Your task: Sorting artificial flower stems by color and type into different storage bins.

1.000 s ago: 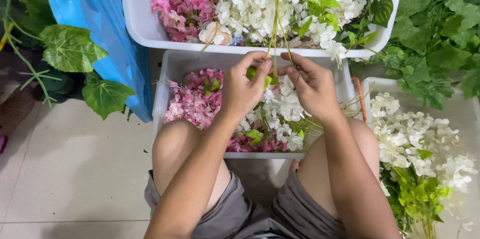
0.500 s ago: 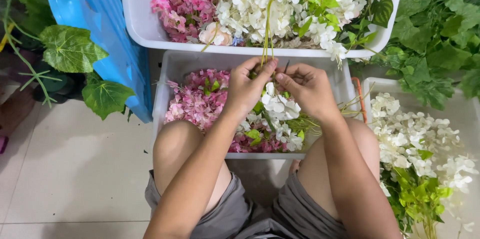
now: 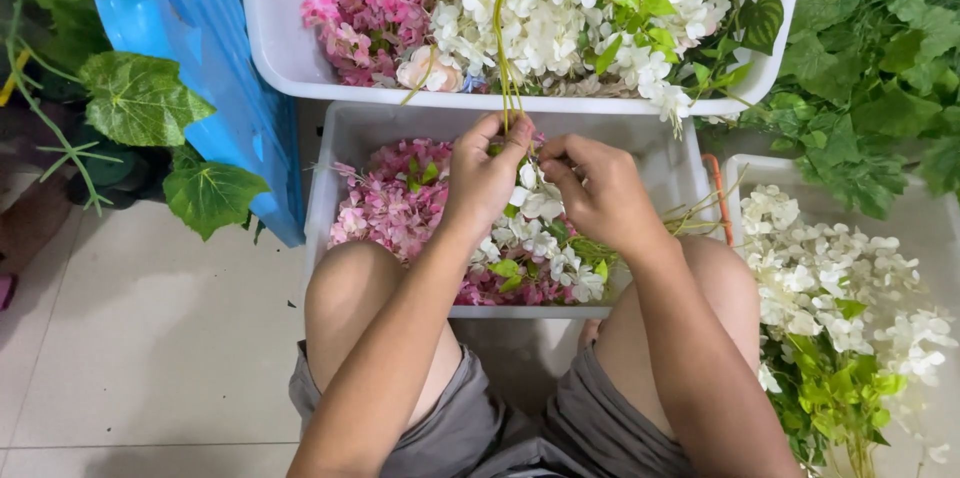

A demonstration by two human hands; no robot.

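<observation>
My left hand pinches a thin green stem between thumb and fingers; the stem runs straight up over the far white bin of pink and white flowers. My right hand is curled just beside it, fingertips closed near the stem base; can't tell if it touches. Both sit above the near white bin between my knees.

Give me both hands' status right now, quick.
Left hand: closed, grip pinching thin green stems that rise over the white bin.
Right hand: fingers curled beside the stems; whether it holds anything cannot be told.
</observation>
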